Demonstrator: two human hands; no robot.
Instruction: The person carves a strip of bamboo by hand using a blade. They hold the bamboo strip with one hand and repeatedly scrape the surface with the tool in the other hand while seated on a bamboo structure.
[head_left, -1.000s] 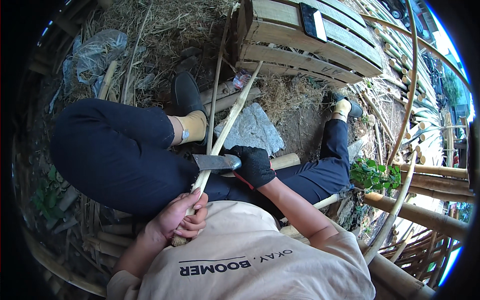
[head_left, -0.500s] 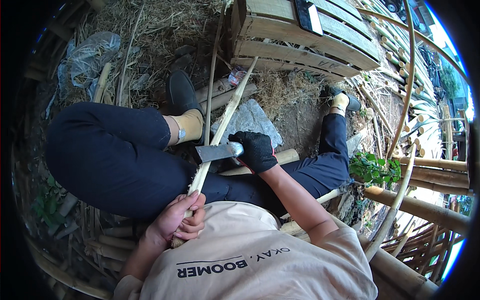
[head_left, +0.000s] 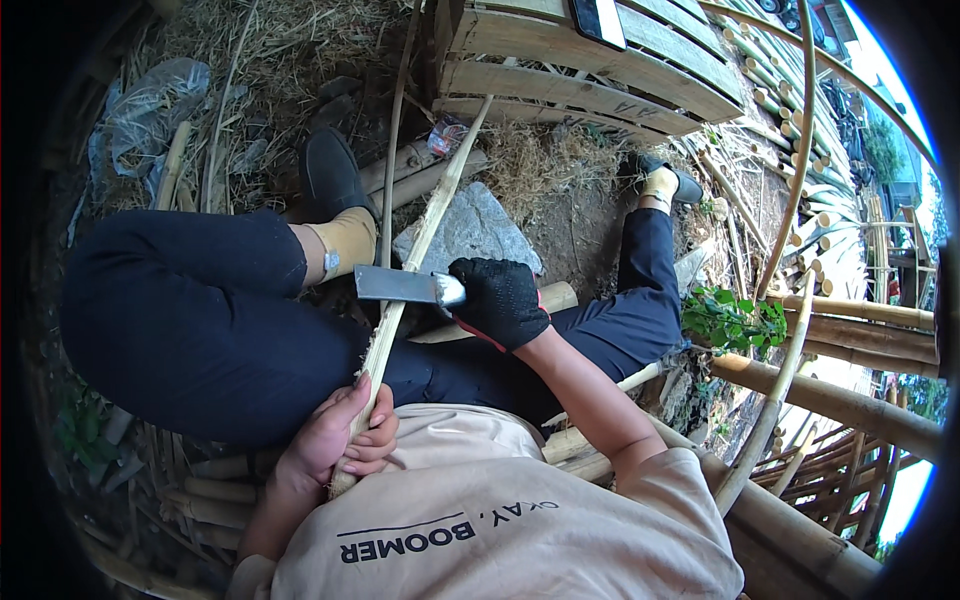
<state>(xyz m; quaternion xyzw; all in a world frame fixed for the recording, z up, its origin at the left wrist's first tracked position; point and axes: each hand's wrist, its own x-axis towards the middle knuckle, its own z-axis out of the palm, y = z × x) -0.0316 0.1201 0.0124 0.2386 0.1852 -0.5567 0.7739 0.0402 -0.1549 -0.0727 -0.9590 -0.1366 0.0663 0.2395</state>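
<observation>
A long pale bamboo strip (head_left: 432, 222) slants from my lap up toward the wooden crate, with frayed fibres along its lower left edge. My bare left hand (head_left: 345, 432) is wrapped round its near end, close against my shirt. My right hand (head_left: 497, 303), in a black glove with red trim, is closed on the handle of a knife (head_left: 398, 286) with a broad, flat, square-ended blade. That blade lies across the strip about midway along, its tip sticking out on the left. Most of the handle is hidden in the glove.
Ahead stands a slatted wooden crate (head_left: 580, 60) with a phone (head_left: 598, 22) on top. A grey stone (head_left: 470, 232) lies between my feet. Cut bamboo poles (head_left: 815, 395) and a leafy plant (head_left: 735, 320) are at the right. Plastic film (head_left: 160, 110) lies on straw at the far left.
The knife has turned so its blade lies more level across the strip and reaches farther left. The whole view has shifted slightly. Both hands keep their hold.
</observation>
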